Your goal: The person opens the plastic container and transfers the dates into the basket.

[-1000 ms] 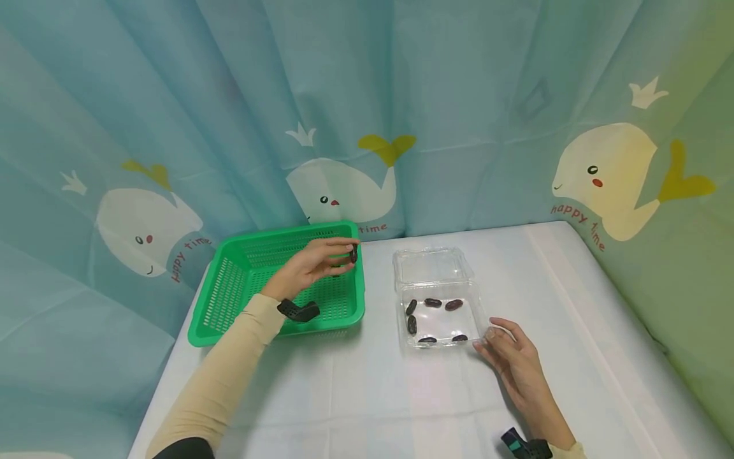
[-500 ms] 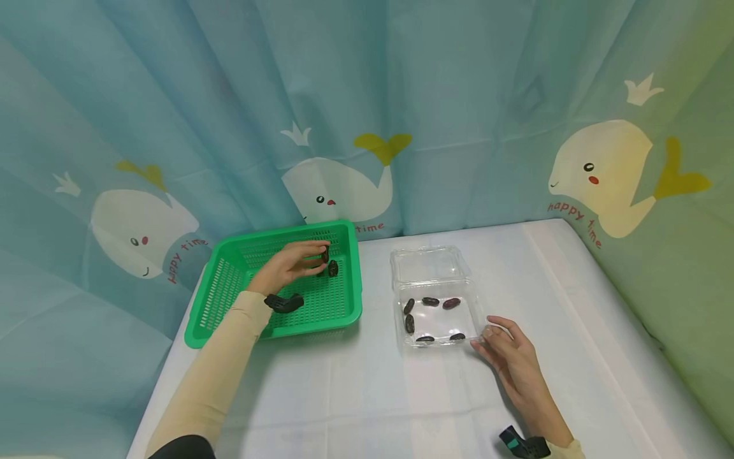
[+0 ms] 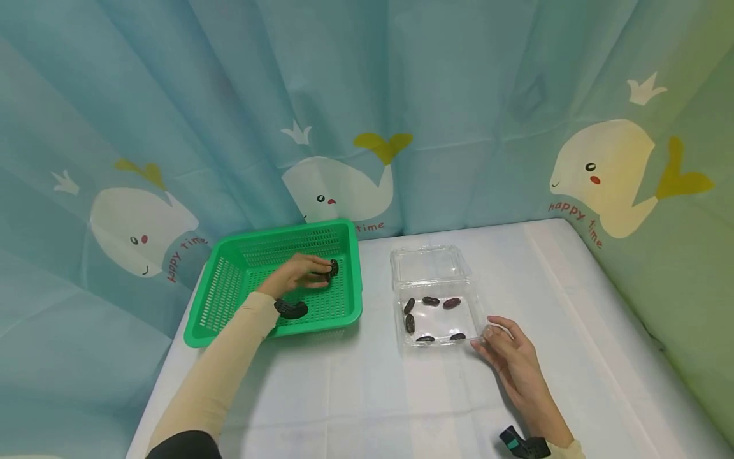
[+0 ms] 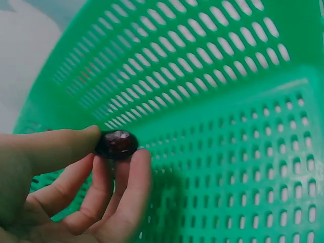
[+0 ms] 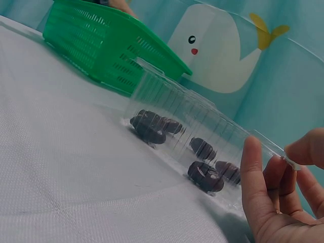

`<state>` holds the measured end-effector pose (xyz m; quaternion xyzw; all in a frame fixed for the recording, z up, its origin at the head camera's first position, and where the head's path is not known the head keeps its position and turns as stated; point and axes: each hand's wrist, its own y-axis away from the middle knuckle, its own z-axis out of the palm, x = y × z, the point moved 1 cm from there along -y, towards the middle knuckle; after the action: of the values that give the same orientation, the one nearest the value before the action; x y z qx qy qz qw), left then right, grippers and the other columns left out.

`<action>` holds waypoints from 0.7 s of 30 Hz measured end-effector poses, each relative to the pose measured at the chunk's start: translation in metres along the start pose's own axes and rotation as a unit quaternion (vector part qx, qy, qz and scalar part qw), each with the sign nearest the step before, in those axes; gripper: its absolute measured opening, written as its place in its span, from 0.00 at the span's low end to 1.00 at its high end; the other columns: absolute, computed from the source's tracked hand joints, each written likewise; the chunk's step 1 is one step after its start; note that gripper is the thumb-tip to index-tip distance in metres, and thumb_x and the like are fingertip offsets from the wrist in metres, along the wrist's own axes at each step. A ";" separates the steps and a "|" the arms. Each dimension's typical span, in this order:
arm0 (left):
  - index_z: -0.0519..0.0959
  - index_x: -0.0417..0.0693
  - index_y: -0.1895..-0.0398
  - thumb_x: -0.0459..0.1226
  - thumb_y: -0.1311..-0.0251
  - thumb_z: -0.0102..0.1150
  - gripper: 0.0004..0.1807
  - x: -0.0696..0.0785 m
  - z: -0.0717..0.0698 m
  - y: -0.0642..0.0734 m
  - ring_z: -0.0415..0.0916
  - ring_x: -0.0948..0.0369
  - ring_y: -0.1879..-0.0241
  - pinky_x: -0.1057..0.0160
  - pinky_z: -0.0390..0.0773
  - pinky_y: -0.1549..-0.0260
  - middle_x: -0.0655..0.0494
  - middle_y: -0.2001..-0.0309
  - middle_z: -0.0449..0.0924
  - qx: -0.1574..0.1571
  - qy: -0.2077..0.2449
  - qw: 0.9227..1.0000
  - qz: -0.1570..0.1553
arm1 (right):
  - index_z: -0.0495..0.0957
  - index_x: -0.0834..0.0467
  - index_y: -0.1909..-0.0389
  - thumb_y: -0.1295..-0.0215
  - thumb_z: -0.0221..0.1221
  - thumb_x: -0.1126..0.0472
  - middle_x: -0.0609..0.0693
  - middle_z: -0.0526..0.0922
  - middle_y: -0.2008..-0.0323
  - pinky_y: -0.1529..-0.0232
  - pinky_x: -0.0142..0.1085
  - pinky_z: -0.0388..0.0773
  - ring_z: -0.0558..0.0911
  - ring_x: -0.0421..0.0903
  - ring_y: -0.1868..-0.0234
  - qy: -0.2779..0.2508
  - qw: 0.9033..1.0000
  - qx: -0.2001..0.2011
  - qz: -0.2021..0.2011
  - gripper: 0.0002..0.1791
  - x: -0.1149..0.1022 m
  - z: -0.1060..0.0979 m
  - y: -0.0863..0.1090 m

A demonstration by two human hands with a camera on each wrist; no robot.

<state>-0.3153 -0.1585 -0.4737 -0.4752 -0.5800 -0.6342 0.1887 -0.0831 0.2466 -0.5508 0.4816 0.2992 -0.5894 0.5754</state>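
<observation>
My left hand (image 3: 301,271) is low inside the green basket (image 3: 201,319), near its right end. Thumb and fingers pinch a dark, wrinkled date (image 4: 119,144), seen close up in the left wrist view. In the head view the dark fruit (image 3: 334,268) shows right at these fingertips. My right hand (image 3: 510,357) grips the near right corner of a clear plastic box (image 3: 478,312), thumb on its rim and fingers against the side. Several dates lie spread along the box's edges, among them one date (image 3: 452,303) at the back right. The hinged lid (image 3: 430,264) lies folded back.
A white cloth (image 3: 367,395) covers the table, with a strip of it between basket and box. Behind hangs a blue curtain (image 3: 459,127) with whale prints, close to the basket's back rim. Black bands (image 3: 524,444) sit on both wrists.
My left hand moved left with a date from the basket's right rim, then lower into the basket beside another dark date. My right hand stays at the box corner.
</observation>
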 end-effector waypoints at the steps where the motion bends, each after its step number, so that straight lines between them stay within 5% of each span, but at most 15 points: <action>1: 0.71 0.30 0.29 0.29 0.24 0.54 0.23 -0.001 0.002 -0.001 0.80 0.55 0.50 0.54 0.84 0.39 0.45 0.41 0.76 0.000 -0.012 1.000 0.000 | 0.67 0.58 0.37 0.24 0.57 0.69 0.41 0.82 0.61 0.49 0.33 0.87 0.89 0.40 0.58 0.000 1.000 -0.001 -0.001 0.19 0.000 0.000 0.000; 6: 0.74 0.30 0.33 0.29 0.26 0.57 0.21 -0.004 0.012 -0.003 0.84 0.51 0.46 0.57 0.87 0.46 0.39 0.37 0.75 0.006 -0.073 0.997 -0.005 | 0.68 0.56 0.38 0.23 0.57 0.69 0.41 0.82 0.61 0.49 0.33 0.87 0.89 0.39 0.58 0.005 1.000 -0.003 -0.004 0.18 0.001 -0.001 0.000; 10: 0.76 0.30 0.36 0.29 0.28 0.59 0.20 -0.005 0.016 -0.003 0.87 0.56 0.54 0.59 0.88 0.49 0.36 0.35 0.73 0.021 -0.091 0.996 -0.003 | 0.69 0.54 0.39 0.24 0.57 0.69 0.41 0.83 0.61 0.48 0.33 0.87 0.89 0.39 0.58 -0.002 1.000 -0.006 -0.005 0.17 0.001 -0.002 0.000; 21: 0.79 0.27 0.42 0.27 0.29 0.60 0.16 -0.004 0.021 0.003 0.86 0.46 0.49 0.56 0.89 0.51 0.32 0.37 0.74 0.029 -0.169 0.984 0.054 | 0.69 0.58 0.38 0.23 0.56 0.70 0.42 0.83 0.60 0.49 0.33 0.87 0.90 0.41 0.58 -0.010 1.000 -0.010 -0.009 0.17 0.001 -0.001 0.001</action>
<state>-0.3031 -0.1414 -0.4783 -0.6006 -0.5947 -0.5169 0.1358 -0.0818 0.2470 -0.5522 0.4671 0.3035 -0.5967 0.5777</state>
